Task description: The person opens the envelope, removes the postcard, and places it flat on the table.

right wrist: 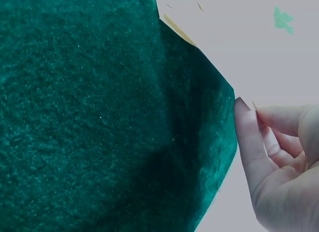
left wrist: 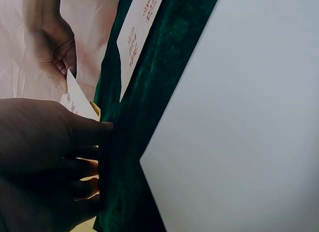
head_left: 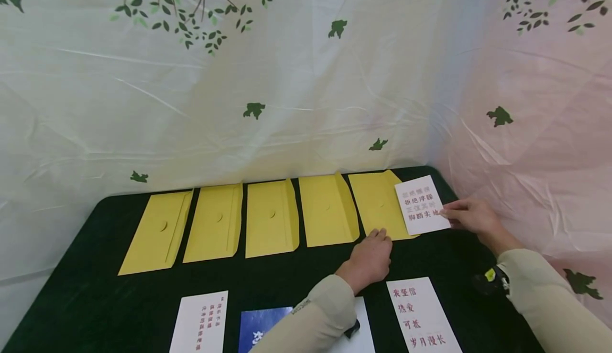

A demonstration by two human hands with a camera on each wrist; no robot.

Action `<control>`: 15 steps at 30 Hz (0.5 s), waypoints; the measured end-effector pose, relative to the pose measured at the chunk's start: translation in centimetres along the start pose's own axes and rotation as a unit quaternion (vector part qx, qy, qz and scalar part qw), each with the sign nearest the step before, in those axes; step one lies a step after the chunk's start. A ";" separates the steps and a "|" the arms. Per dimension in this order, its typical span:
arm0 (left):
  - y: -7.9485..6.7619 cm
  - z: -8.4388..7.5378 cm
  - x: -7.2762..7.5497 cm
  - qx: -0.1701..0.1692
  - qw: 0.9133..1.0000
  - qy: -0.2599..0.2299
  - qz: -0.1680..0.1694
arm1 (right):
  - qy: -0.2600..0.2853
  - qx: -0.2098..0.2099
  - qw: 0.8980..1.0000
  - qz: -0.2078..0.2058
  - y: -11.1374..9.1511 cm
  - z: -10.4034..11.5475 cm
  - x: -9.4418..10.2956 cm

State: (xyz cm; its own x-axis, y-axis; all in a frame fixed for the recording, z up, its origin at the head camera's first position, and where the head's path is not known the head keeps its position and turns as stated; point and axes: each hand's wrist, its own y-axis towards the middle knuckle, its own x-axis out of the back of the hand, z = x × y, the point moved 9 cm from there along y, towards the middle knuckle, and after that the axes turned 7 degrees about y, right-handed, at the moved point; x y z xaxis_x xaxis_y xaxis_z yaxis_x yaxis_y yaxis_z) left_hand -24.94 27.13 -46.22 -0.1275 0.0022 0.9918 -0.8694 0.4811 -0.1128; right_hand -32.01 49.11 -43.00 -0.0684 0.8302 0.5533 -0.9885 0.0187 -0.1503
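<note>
My right hand (head_left: 473, 219) pinches the lower right corner of a white card (head_left: 421, 199) printed with Chinese characters. The card is tilted over the right part of the rightmost yellow envelope (head_left: 375, 199), whose flap side it partly covers. In the right wrist view, the thumb and forefinger of the right hand (right wrist: 279, 152) meet at the card's edge. My left hand (head_left: 367, 260) has its fingertips at the lower edge of that envelope. Seen from the left wrist, the left hand (left wrist: 45, 162) has loosely extended fingers; the right hand (left wrist: 52, 47) and the card (left wrist: 79, 102) appear beyond it.
Several more yellow envelopes (head_left: 272, 217) lie in a row along the back of the dark green cloth (head_left: 119, 310). Nearer lie white cards with red writing (head_left: 421, 316) and a blue card (head_left: 260, 324), partly behind the left sleeve. A leaf-patterned curtain (head_left: 296, 77) hangs behind.
</note>
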 end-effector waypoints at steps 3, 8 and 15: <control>0.5 0.1 0.1 0.007 1.000 0.000 -0.002 | 0.002 0.006 1.000 0.006 0.8 -0.1 0.2; 1.5 0.4 0.0 0.018 1.000 0.000 -0.004 | 0.005 0.013 1.000 0.004 1.9 -0.2 0.6; 2.8 0.8 0.0 0.031 0.999 0.005 -0.013 | 0.006 0.018 1.000 0.013 3.2 -0.5 0.9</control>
State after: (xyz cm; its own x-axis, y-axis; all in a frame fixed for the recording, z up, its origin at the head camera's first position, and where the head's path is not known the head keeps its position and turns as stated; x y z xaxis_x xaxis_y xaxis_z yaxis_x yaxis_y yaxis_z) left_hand -27.78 27.79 -46.61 -0.1001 -0.0008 0.9950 -0.9002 0.4261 -0.0902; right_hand -35.22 50.20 -43.37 -0.0923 0.8370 0.5393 -0.9907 -0.0228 -0.1342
